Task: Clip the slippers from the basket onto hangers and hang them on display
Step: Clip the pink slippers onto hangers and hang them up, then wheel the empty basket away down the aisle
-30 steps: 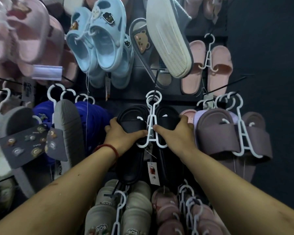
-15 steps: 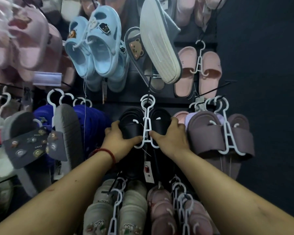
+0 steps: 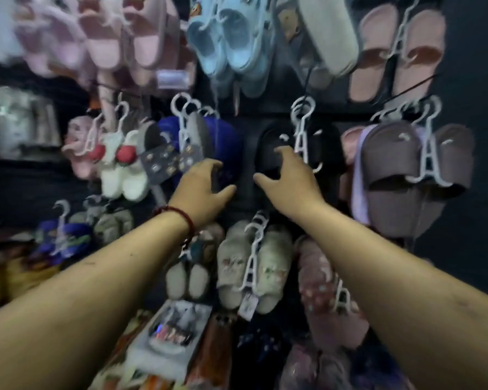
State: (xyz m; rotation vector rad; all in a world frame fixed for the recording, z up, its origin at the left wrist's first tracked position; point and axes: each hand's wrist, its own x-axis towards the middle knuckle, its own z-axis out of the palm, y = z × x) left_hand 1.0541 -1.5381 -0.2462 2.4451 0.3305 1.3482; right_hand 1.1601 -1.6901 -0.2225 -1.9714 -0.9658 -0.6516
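Hanging in the middle of the dark wall is the pair of black slippers, clipped onto a white hanger whose round top sits on a thin dark peg. The picture is blurry, so small things are hard to see. The right hand is just left of the white hanger, in front of the left black slipper. Its fingers are spread out and it grips nothing; I cannot tell if the tips touch the slipper. The left hand is farther left of the white hanger, low down, next to some dark blue slippers. Its fingers are loosely bent, its thumb sticks out, and it holds nothing. A red bracelet goes around that wrist. Right of the white hanger hangs a pair of purple-grey slippers on a hanger of its own. Above and to the left of the white hanger are light blue clogs. Above and to the right are pink slippers. Below the white hanger, between the two arms, hangs a pair of fluffy beige slippers. Far to the left of the white hanger are white fluffy slippers with red balls on them.
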